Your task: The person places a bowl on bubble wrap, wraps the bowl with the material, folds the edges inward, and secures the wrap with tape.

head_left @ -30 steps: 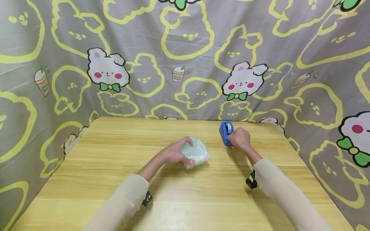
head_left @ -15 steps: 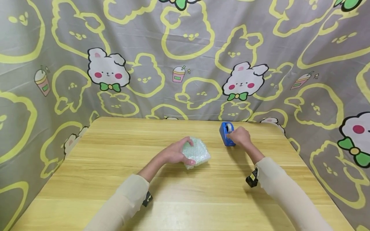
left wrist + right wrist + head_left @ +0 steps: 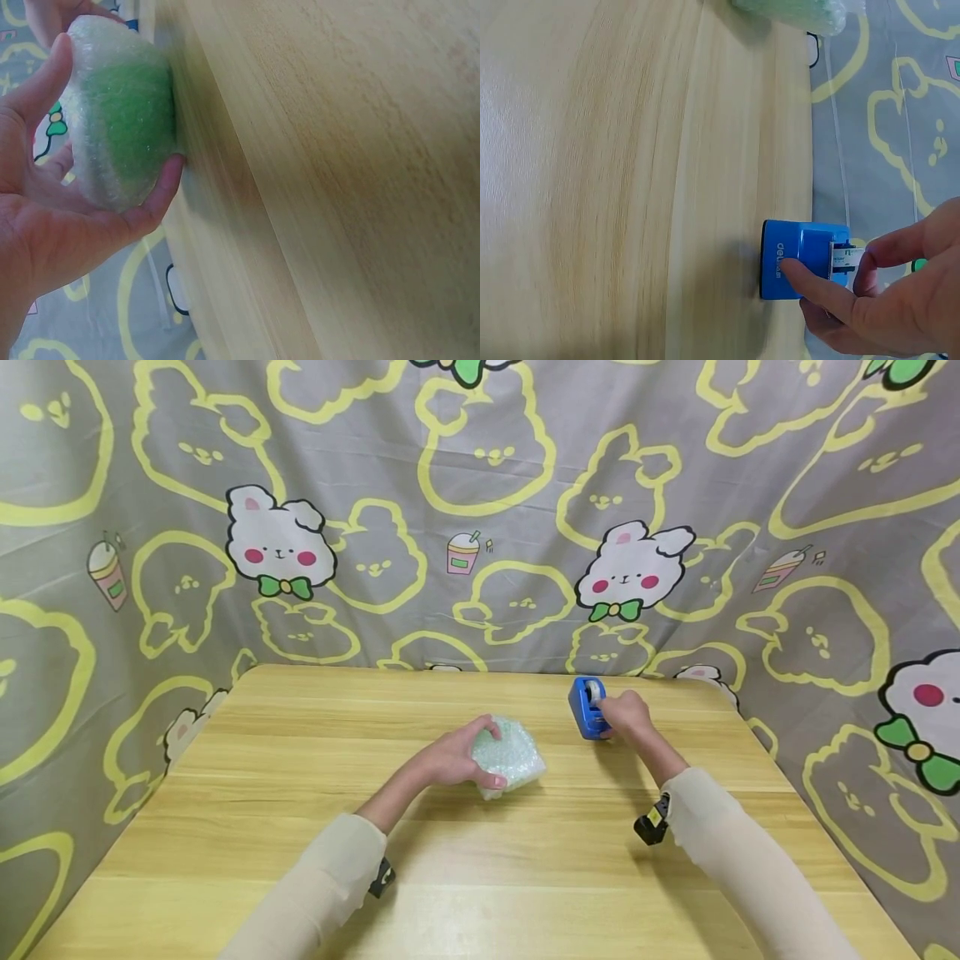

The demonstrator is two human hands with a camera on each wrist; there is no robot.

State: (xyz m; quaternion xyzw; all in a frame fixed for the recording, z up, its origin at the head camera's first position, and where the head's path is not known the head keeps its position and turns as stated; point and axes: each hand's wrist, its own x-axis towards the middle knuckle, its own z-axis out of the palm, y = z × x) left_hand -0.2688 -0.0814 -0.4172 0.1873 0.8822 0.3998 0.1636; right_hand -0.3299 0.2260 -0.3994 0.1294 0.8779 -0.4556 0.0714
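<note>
Clearly, the left hand (image 3: 456, 758) has its thumb and fingers spread wide but bent round the bundle (image 3: 513, 752), gripping it from the side. That bundle, done up in bubble wrap, is near the middle of the table (image 3: 480, 868); whether it lies flat or is slightly raised, I cannot tell. The right hand (image 3: 627, 717) is at the near end of the dispenser (image 3: 580, 708), which stands farther back and to the right of the bundle. One fingertip lies against the blue front, other fingers are folded below, and a bent digit comes down at the tape (image 3: 845, 257). How tightly these close, and whether they pinch the tape, cannot be made out.

From the head, both hands, the roll (image 3: 595, 691) sitting in the dispenser and the patterned cloth (image 3: 390, 452) behind the table all show together. Only the left wrist view brings out the strong green inside the wrap, a pale tint from above; past the bundle, part of the right hand appears too. The right wrist view alone gives the dispenser's front squarely, with the bundle cut off at the top edge.

White lettering on that front runs sideways and reads "deli", with blurred characters after it. Small print and a green mark show on the tape, too tiny to read.
</note>
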